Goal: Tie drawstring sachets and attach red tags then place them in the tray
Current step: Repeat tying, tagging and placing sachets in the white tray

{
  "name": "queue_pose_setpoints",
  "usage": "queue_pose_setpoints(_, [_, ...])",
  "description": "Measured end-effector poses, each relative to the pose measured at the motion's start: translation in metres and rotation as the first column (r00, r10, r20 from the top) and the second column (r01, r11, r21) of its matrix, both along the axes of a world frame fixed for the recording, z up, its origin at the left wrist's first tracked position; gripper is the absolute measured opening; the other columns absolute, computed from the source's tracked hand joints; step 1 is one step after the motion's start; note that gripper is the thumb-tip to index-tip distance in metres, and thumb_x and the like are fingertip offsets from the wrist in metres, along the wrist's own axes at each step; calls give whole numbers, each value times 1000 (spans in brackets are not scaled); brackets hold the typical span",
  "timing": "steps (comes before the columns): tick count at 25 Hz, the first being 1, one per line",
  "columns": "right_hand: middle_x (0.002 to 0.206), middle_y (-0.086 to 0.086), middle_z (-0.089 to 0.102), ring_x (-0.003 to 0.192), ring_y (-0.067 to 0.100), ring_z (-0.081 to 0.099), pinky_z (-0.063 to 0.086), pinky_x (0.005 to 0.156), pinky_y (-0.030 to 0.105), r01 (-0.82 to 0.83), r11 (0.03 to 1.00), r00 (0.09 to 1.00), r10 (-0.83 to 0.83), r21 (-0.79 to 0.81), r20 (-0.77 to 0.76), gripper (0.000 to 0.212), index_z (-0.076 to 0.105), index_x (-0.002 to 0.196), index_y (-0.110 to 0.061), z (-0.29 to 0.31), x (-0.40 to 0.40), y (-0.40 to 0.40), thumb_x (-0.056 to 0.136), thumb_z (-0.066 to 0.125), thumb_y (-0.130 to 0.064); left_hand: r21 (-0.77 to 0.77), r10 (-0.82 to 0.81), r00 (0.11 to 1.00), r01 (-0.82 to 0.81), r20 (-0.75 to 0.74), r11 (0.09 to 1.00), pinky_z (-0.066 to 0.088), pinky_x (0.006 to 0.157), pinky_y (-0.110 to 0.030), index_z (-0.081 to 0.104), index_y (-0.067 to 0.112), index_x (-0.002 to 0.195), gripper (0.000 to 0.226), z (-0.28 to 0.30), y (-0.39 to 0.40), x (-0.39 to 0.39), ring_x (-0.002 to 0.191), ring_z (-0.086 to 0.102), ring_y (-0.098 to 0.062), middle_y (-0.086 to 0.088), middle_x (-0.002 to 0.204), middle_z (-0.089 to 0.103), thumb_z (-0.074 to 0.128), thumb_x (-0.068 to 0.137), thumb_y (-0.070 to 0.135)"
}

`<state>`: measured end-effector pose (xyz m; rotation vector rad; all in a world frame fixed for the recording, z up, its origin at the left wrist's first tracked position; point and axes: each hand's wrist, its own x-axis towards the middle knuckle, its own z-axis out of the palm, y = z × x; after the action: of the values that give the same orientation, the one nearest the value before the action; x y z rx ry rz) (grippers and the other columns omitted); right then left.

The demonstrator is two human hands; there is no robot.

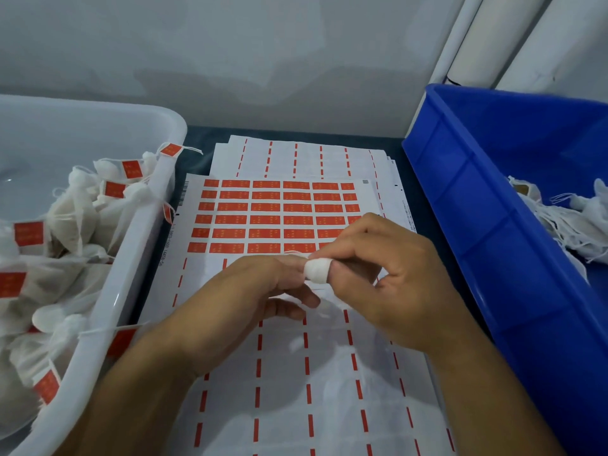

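Sachet (316,270) between both hands, over tag sheet (279,218), bins alongside.

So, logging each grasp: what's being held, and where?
Both hands, left and right, pinch a small white sachet between their fingers; which part of it cannot be told.

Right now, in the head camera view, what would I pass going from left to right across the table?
White tray of tagged sachets → sheet of red tags in the middle, with both hands over it → blue bin holding untagged sachets.
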<state>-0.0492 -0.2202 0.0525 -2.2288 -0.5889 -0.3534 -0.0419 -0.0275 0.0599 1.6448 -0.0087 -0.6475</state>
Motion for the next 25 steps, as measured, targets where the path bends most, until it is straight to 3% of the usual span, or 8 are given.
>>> queue_pose_setpoints(4, [93, -16, 65, 92, 15, 66, 57, 75, 27, 24, 985, 1000, -22, 172, -14, 6, 73, 94, -25, 2, 0, 7, 95, 71, -19, -72, -23, 976, 40, 214, 997, 56, 78, -22, 79, 37, 101, 36, -8, 12, -8, 90, 69, -13, 4, 93, 73, 62, 76, 58])
queue_pose_setpoints(7, [92, -16, 65, 88, 19, 68, 59, 74, 31, 19, 971, 999, -9, 237, -44, 9, 70, 97, -28, 2, -2, 13, 99, 67, -20, -103, 69, 944, -37, 323, 994, 54, 73, -15, 80, 38, 92, 28, -7, 7, -8, 80, 65, -8, 5, 85, 70, 62, 78, 55])
queue_pose_setpoints(11, [88, -14, 67, 85, 20, 69, 57, 74, 24, 44, 933, 992, 1, 358, -124, 8, 68, 98, -31, 3, -2, 21, 99, 60, -30, -137, 170, 876, -120, 452, 983, 53, 72, -17, 77, 40, 84, 16, -6, 2, -10, 80, 64, -7, 8, 85, 69, 71, 79, 53])
queue_pose_setpoints(16, [88, -8, 70, 88, 16, 70, 59, 76, 20, 127, 908, 967, -24, 400, -252, 9, 70, 97, -27, -3, -2, 22, 102, 62, -25, -78, 309, 833, -309, 458, 948, 51, 66, -13, 76, 36, 86, 28, -9, -4, -8, 83, 63, -2, 16, 87, 69, 62, 74, 57])
queue_pose_setpoints(19, [98, -9, 74, 97, 13, 70, 60, 86, 25, 164, 875, 902, 54, 455, -429, 17, 74, 102, -28, -4, 0, 20, 101, 58, -34, -39, 330, 811, -356, 484, 934, 48, 68, -17, 73, 33, 90, 35, -9, -8, -8, 84, 61, 0, 17, 89, 66, 57, 74, 59])
queue_pose_setpoints(21, [106, -8, 74, 107, 15, 70, 59, 97, 37, 208, 822, 812, 157, 530, -562, 25, 75, 105, -27, -6, 3, 19, 96, 57, -40, -26, 330, 801, -367, 500, 930, 48, 69, -18, 71, 30, 89, 37, -9, -10, -9, 82, 60, -1, 16, 88, 64, 53, 76, 59])
queue_pose_setpoints(23, [106, 2, 73, 106, 19, 68, 56, 100, 46, 258, 728, 733, 282, 636, -620, 27, 76, 103, -20, -6, 4, 20, 93, 59, -38, -22, 323, 807, -360, 495, 933, 50, 67, -17, 71, 29, 88, 38, -9, -13, -10, 82, 61, -1, 14, 88, 65, 50, 76, 59])
queue_pose_setpoints(25, [109, 8, 73, 107, 23, 69, 56, 97, 44, 296, 622, 676, 400, 725, -619, 26, 78, 102, -17, -5, 4, 20, 92, 60, -32, -9, 314, 820, -353, 479, 935, 50, 65, -13, 71, 30, 87, 34, -11, -14, -11, 84, 62, -1, 12, 90, 67, 51, 81, 57])
